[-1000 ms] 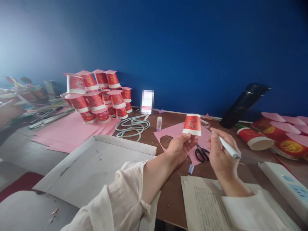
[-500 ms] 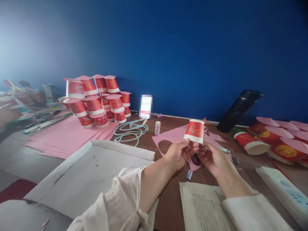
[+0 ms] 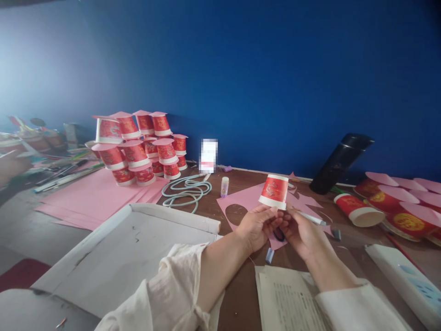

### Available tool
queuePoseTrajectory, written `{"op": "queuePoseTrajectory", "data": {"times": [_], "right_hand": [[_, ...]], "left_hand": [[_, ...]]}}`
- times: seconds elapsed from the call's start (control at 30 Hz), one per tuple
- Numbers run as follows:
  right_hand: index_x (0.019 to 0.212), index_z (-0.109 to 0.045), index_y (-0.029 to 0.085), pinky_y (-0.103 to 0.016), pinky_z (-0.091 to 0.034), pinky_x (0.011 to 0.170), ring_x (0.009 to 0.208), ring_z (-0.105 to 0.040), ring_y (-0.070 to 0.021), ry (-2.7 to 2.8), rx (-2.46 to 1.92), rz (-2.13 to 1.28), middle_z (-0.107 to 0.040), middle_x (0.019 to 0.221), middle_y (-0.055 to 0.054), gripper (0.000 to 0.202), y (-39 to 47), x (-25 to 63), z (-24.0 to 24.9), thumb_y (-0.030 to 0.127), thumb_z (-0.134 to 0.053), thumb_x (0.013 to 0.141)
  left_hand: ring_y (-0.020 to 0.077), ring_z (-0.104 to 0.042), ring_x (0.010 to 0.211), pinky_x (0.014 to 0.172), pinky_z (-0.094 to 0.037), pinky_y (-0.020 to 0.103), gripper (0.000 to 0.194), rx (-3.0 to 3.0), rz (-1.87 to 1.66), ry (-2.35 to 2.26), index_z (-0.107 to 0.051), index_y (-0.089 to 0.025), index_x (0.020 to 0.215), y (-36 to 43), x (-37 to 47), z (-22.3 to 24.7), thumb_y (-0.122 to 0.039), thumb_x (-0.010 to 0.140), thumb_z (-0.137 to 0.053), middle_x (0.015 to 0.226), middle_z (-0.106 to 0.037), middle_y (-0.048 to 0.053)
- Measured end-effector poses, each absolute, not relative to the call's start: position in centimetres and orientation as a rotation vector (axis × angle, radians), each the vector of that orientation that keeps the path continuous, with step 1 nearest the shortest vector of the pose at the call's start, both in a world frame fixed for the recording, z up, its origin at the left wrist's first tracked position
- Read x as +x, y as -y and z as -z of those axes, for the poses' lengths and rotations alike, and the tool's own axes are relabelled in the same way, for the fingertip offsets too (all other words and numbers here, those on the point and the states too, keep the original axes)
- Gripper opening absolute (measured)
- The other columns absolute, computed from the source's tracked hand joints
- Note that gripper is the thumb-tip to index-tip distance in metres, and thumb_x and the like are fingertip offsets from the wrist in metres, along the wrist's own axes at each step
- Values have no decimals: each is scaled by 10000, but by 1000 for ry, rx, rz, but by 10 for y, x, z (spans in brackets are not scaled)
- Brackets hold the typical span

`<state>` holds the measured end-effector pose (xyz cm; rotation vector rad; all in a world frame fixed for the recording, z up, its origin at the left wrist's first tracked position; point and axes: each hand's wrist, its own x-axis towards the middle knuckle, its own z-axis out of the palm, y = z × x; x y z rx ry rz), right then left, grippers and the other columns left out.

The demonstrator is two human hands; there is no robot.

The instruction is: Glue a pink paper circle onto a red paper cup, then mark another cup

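A red paper cup [image 3: 274,191] with a gold design is held upside down, white rim lowest, a little tilted. My left hand [image 3: 258,226] grips the rim from the left with thumb and fingers. From the right, my right hand [image 3: 299,230] closes its fingers on the same rim. Pink paper [image 3: 241,196] with a round hole lies behind and under the hands. Dark scissor handles [image 3: 278,234] show partly below the fingers. A glue stick [image 3: 224,187] stands left of the cup, and a small cap [image 3: 270,255] lies in front of the hands.
Stacked red cups [image 3: 134,153] with pink paper stand at left behind pink sheets [image 3: 89,197]. A cable [image 3: 188,191], black bottle [image 3: 339,163], lying cup [image 3: 358,210], power strip [image 3: 403,271], printed papers [image 3: 285,299] and white box lid [image 3: 131,257] surround the hands. Another person's hand [image 3: 14,168] is far left.
The cup has shifted slightly left and down in my hands and leans a little differently. My fingers have drawn closer together at its rim. The whole view has shifted slightly.
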<state>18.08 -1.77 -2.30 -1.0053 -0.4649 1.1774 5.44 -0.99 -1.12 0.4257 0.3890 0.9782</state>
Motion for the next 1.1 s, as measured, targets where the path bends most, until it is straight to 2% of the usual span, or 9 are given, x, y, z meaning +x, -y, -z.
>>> {"op": "queuePoseTrajectory", "data": {"times": [0.1,0.17,0.27,0.37,0.53,0.7,0.87,1.1], "right_hand": [[909,-663,178,-223,-464,434,512,-563,-119,705,-1224,-941,-641,652,15,235,20,181,22,319,-737,736],[987,-685,176,-277,-472,487,548,-585,-159,959,-1461,-565,-664,676,-12,291,23,183,20,412,-639,821],[1111,-682,173,-377,-518,717,767,-649,-219,1161,-1553,-56,-712,858,-76,396,29,183,13,456,-492,908],[1135,-683,181,-436,-491,883,953,-645,-246,1293,-1434,202,-718,983,-105,404,37,178,6,446,-441,947],[1041,-704,198,-358,-518,829,874,-670,-205,1542,-1255,257,-731,956,-76,232,46,167,4,312,-542,920],[1008,-695,203,-314,-520,736,818,-683,-193,1503,-1353,283,-739,931,-62,206,49,163,7,330,-579,894],[943,-691,205,-303,-509,682,741,-675,-187,1472,-1399,311,-739,860,-51,199,47,163,8,358,-579,883],[959,-685,201,-282,-509,683,765,-687,-181,1488,-1398,277,-743,891,-54,198,44,166,13,356,-588,883]], "left_hand": [[96,-644,707,786,-512,197,114,364,-1005,-415,-692,-82,795,8,53,11,-150,735,-762,738,-668,55],[100,-647,709,786,-515,198,69,339,-1018,-430,-688,-88,773,7,53,10,-127,744,-737,709,-659,48],[105,-648,709,813,-519,213,54,336,-1044,-433,-684,-96,763,6,52,11,-112,737,-729,713,-664,48],[129,-654,730,870,-518,265,69,331,-1075,-453,-683,-111,776,4,54,14,-105,724,-728,744,-670,55],[236,-676,884,938,-507,364,110,317,-1091,-487,-646,-178,696,-1,60,22,-115,699,-736,702,-643,65],[282,-666,956,951,-509,425,112,342,-1125,-475,-645,-197,709,-1,61,22,-134,689,-735,707,-643,77],[272,-670,934,955,-503,408,144,340,-1116,-475,-618,-193,675,2,59,16,-115,678,-740,688,-627,68],[242,-677,905,952,-500,356,136,329,-1092,-503,-624,-174,686,3,60,18,-126,678,-751,705,-645,67]]}}
